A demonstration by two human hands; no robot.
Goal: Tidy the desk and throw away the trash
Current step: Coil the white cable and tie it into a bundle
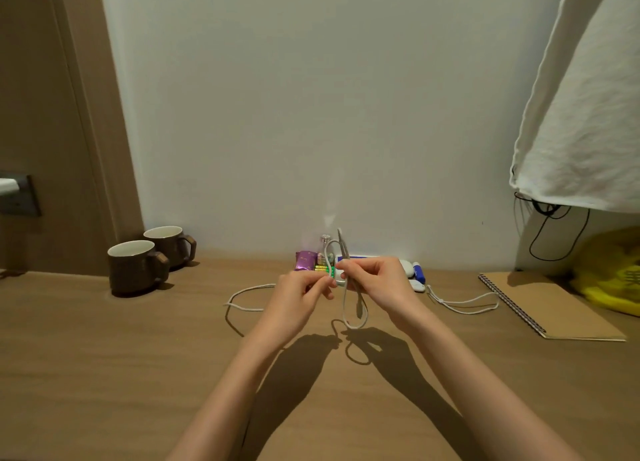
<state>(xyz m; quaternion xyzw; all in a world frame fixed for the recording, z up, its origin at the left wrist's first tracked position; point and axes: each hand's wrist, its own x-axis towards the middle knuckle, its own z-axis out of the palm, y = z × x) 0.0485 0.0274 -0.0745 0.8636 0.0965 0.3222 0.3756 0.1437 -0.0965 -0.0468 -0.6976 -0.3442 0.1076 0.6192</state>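
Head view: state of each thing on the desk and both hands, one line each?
left hand: grip closed on the white cable
right hand: grip closed on the same cable
white cable: held above the desk, a loop hanging, its tail lying on the desk to the left
two brown mugs: upright, side by side, contents not visible
spiral notebook: closed, flat
purple packet: by the wall; sealed or not, cannot tell

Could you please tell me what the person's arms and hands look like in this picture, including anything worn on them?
Both forearms are bare as far as the bottom edge of the picture: no sleeves or cuffs show. The left hand and the right hand wear no gloves, and no watch, bracelet or ring is visible on the wrists or fingers. The nails are too small to judge.
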